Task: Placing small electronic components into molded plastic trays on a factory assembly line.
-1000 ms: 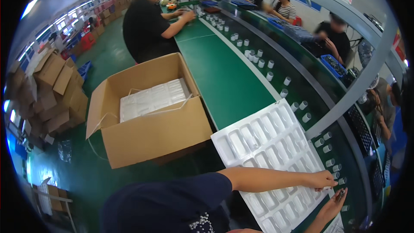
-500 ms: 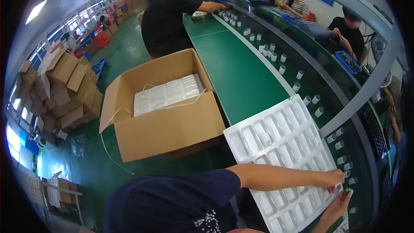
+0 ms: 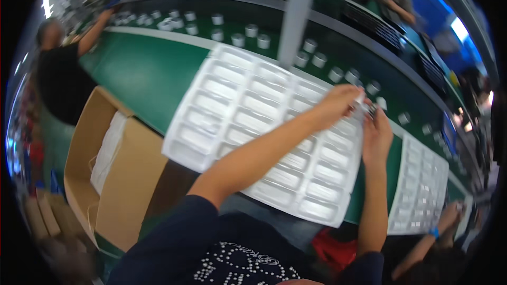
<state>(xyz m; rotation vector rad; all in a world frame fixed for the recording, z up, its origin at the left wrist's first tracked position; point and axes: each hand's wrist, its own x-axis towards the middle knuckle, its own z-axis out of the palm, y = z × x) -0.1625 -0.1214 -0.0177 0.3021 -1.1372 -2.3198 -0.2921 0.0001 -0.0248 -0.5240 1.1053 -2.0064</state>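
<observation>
My left hand (image 3: 339, 104) reaches across a white plastic tray (image 3: 193, 138) with rows of oblong pockets. Its fingers are pinched at a small whitish piece (image 3: 360, 98) over the tray's far right corner. Right beside it, my right hand (image 3: 377, 136) is raised with fingertips closed around a small part with a dark, shiny end (image 3: 371, 110). The hands almost meet, and blur hides whether the two pieces touch. Just beyond them, short white cylinders (image 3: 336, 74) stand on the dark green conveyor belt.
A grey post (image 3: 297, 18) rises behind the tray. An open cardboard box (image 3: 129, 179) holding white trays sits at left. At right, another person's hand (image 3: 450, 215) is near a second pocketed tray (image 3: 417, 190). A person in black (image 3: 63, 82) reaches toward the belt at far left.
My view has swung to the right, so the box and tray appear further left and the second tray has come into view. Both hands stay together at the small pieces, now raised off the tray's edge.
</observation>
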